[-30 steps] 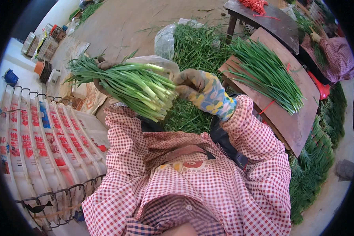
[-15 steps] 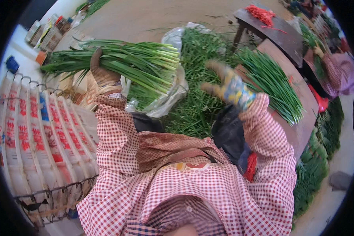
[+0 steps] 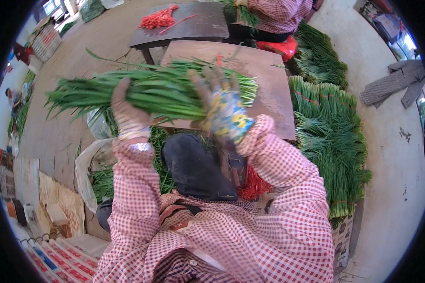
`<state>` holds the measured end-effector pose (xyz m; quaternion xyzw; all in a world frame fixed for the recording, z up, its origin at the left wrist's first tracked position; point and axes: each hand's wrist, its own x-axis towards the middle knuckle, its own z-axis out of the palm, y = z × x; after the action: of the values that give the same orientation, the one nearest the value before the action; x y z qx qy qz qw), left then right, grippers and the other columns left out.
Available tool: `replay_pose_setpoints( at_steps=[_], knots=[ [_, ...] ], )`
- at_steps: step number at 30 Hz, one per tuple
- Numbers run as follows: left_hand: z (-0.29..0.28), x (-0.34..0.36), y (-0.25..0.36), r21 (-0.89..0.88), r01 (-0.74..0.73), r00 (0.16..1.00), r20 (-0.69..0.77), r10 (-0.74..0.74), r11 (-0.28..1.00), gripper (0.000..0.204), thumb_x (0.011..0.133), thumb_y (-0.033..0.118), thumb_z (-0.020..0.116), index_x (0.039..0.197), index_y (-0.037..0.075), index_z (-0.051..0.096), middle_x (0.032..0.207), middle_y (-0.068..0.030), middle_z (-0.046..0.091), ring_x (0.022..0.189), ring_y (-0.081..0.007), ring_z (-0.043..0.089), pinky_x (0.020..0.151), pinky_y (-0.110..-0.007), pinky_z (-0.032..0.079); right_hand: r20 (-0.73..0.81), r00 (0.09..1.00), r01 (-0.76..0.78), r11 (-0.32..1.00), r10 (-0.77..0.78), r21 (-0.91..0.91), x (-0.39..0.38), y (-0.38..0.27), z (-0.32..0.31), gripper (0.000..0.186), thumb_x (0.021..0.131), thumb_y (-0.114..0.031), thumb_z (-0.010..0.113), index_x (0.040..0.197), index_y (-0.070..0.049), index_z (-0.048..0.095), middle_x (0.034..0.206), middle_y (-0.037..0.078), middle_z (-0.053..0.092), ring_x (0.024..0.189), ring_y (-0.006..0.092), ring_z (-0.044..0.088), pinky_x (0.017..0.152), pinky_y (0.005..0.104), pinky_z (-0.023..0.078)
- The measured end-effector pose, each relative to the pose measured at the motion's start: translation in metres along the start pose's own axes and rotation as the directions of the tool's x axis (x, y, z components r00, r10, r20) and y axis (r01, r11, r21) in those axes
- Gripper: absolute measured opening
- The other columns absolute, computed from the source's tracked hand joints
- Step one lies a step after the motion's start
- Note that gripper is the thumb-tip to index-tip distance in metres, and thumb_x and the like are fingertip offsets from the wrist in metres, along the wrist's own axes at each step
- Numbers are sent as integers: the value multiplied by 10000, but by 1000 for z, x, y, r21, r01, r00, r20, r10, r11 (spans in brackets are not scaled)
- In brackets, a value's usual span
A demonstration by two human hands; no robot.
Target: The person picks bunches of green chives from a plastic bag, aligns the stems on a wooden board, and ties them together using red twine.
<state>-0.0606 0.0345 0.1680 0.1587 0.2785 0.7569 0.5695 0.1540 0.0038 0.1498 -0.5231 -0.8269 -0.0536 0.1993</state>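
Observation:
A thick bunch of garlic chives point(image 3: 167, 96) lies sideways before me, leaf tips to the left and pale stalk ends to the right, over the near part of a brown board point(image 3: 274, 89). My left hand point(image 3: 130, 113), in a dirty pale glove, is closed around its leafy part, with the fingers hidden behind the leaves. My right hand point(image 3: 226, 111), in a blue and yellow patterned glove, touches the bunch near the stalk ends with fingers spread, slightly blurred. The chives seen on the board earlier are mostly hidden by the bunch.
Red ties point(image 3: 159, 18) lie on a dark bench point(image 3: 198, 23) beyond the board; more red strands point(image 3: 255, 184) hang by my knee. Stacked chive bundles point(image 3: 333, 141) line the right. A plastic bag point(image 3: 82, 165) with loose greens stands left. A co-worker's sleeve point(image 3: 281, 12) shows at the far side.
My view has turned right. The bunch in my left hand has come over to the board, and my right hand has moved from the air onto its stalk end.

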Motion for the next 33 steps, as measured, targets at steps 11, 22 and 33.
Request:
replay_pose_setpoints(
  at_steps=[11,22,33],
  knots=[
    [-28,93,-181,769,-547,834,467,294,331,542,697,-114,639,1225,-4,591,1174,-113,625,1097,-223,580,990,-329,448,383,901,-239,970,202,50,19,143,5,904,639,-228,834,1404,-81,375,1231,220,546,1113,416,558,937,470,475],
    [-23,97,-186,-98,296,953,-39,-300,950,234,861,108,605,1080,32,634,1094,-86,647,995,-227,620,889,-375,511,353,933,-33,993,71,-112,31,140,32,938,634,-425,828,1373,-28,409,1329,219,485,1233,433,458,1045,508,370],
    [-78,183,-4,874,-301,947,323,-8,-381,615,732,-112,643,1319,33,530,1293,-133,581,1160,-201,567,988,-324,472,583,796,-303,940,161,154,41,152,24,740,672,-318,839,1213,17,459,1129,245,605,1103,406,575,922,443,472]
  ],
)
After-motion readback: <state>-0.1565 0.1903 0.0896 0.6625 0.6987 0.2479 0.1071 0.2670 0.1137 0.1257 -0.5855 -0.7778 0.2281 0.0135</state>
